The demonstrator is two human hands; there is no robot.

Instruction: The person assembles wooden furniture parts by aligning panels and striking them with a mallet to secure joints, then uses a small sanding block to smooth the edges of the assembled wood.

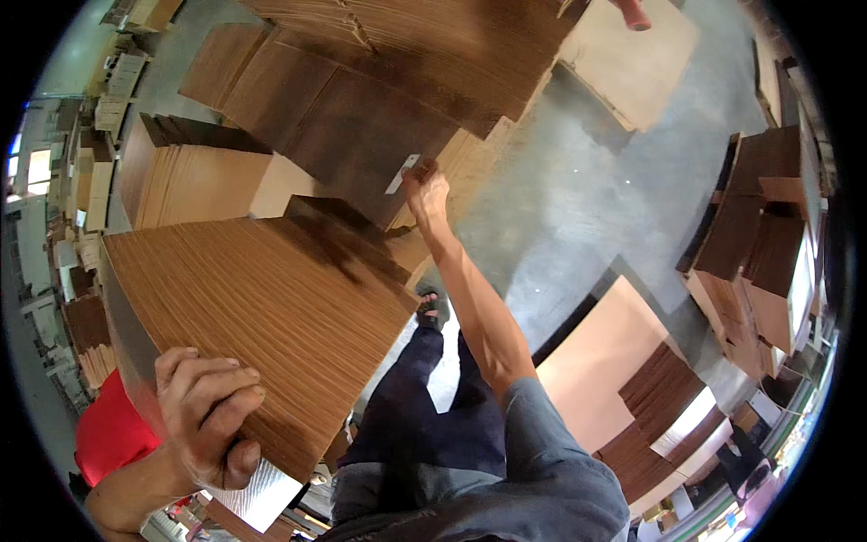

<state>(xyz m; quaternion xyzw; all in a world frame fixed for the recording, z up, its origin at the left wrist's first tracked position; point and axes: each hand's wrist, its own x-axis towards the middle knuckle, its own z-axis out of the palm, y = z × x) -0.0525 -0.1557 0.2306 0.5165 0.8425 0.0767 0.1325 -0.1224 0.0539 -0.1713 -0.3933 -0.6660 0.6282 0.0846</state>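
Observation:
A large brown wood-grain panel (262, 307) stands tilted in front of me on the left. My left hand (212, 415) is close to the camera, its fingers curled at the panel's near edge. Farther off, my right arm reaches out over a stack of dark brown panels (361, 126). There my right hand (428, 191) is closed, fingers bent; a small dark thing seems to be at them, too small to name. Right beside these fingers a small white label or strip (402, 173) shows against the dark panel. Whether the hand touches it, I cannot tell.
Another stack of panels (199, 181) stands to the left. A pale board (637, 59) lies at the far right on the grey floor (587, 194). Panel stacks (763, 235) line the right side, with pale boards (605, 352) nearer. Something red (113, 434), perhaps clothing, shows behind my left hand.

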